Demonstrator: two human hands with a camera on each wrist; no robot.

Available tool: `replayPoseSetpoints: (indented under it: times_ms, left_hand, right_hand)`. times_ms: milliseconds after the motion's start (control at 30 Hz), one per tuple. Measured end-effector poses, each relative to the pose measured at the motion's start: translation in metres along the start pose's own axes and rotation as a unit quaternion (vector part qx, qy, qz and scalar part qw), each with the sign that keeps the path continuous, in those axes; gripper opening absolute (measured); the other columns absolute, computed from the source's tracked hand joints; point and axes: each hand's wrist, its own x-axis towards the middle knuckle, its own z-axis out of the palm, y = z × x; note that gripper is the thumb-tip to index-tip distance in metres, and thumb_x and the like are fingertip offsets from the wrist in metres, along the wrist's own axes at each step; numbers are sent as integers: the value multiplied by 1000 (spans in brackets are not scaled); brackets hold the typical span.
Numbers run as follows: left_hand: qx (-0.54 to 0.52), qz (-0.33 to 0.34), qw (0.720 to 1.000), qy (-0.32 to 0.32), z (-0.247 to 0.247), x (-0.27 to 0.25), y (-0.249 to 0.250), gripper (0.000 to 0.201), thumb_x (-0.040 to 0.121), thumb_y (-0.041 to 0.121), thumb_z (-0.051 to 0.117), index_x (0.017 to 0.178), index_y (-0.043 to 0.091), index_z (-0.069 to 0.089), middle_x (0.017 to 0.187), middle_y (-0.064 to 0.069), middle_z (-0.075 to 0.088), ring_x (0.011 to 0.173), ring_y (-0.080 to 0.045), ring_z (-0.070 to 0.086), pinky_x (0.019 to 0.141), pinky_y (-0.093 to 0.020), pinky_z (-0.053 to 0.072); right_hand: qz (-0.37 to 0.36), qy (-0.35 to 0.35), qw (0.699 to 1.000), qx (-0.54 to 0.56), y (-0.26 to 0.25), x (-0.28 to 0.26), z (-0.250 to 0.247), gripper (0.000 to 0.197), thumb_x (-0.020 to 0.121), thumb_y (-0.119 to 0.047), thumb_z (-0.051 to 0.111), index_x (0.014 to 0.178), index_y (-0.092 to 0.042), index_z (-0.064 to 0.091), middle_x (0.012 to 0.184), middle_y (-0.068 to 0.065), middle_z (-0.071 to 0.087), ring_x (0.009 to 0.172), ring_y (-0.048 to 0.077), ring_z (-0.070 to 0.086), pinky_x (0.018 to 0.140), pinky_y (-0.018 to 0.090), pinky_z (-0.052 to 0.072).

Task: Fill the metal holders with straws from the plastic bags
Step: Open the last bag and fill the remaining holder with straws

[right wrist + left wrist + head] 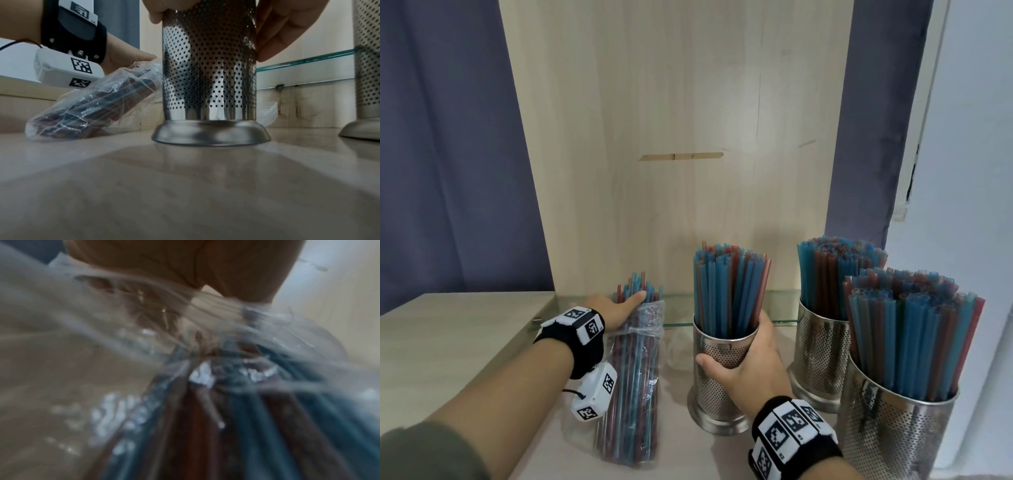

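A clear plastic bag of blue and red straws [633,377] lies on the wooden counter, its open end raised toward the back. My left hand [628,305] grips that open end, thumb across the straws that stick out. The left wrist view is blurred, with bag and straws [246,418] under my palm. My right hand [743,356] is wrapped round the upper part of the middle perforated metal holder [717,387], which stands upright and partly filled with straws. In the right wrist view its fingers [287,24] clasp the holder [207,73], with the bag [92,105] tilted to its left.
Two more perforated holders packed with straws stand at the right, one at the back [822,353] and one in front [893,438]. A glass shelf edge [780,308] runs along the back under an upright wooden panel [671,137]. Dark curtains hang on both sides.
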Motion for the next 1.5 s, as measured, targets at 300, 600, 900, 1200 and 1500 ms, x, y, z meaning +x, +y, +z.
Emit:
replayPoseSetpoints:
  times_ms: [300,600,900,1200,1500]
  left_hand:
    - [-158,-4,987,5,9,26,-18,52,86,45,69,114,1,69,105,-17,70,92,-31,65,86,-33,50]
    - [-200,-14,979,37,9,18,-13,41,95,29,59,115,-7,63,75,-8,58,75,-26,55,75,-30,41]
    - [-179,-8,980,90,-17,5,-2,41,96,32,56,106,-6,65,89,-17,61,75,-30,54,67,-30,40]
    - [-352,147,915,128,-46,1,11,23,102,18,44,109,0,57,80,-5,68,74,-18,68,85,-38,55]
    - [-383,259,825,325,-93,-23,30,11,101,26,45,104,16,46,74,4,62,65,-14,61,77,-38,55]
  right_hand:
    - [0,0,1000,4,1,1,-1,99,52,-57,88,127,-51,23,124,-26,51,117,-1,50,103,21,42]
    - [-6,-1,1000,6,-2,0,-4,97,55,-52,89,125,-51,22,116,-34,46,112,-4,49,96,15,38]
    - [1,-5,1000,-1,-2,-1,-4,105,57,-50,90,139,-37,27,115,-34,43,112,-5,46,97,14,37]
    - [6,0,1000,-6,-2,0,-2,105,56,-51,90,139,-35,28,124,-22,49,116,0,47,103,22,41]
    - [3,-1,1000,4,-2,0,-2,105,56,-49,91,140,-35,29,123,-24,49,115,-1,48,104,23,42]
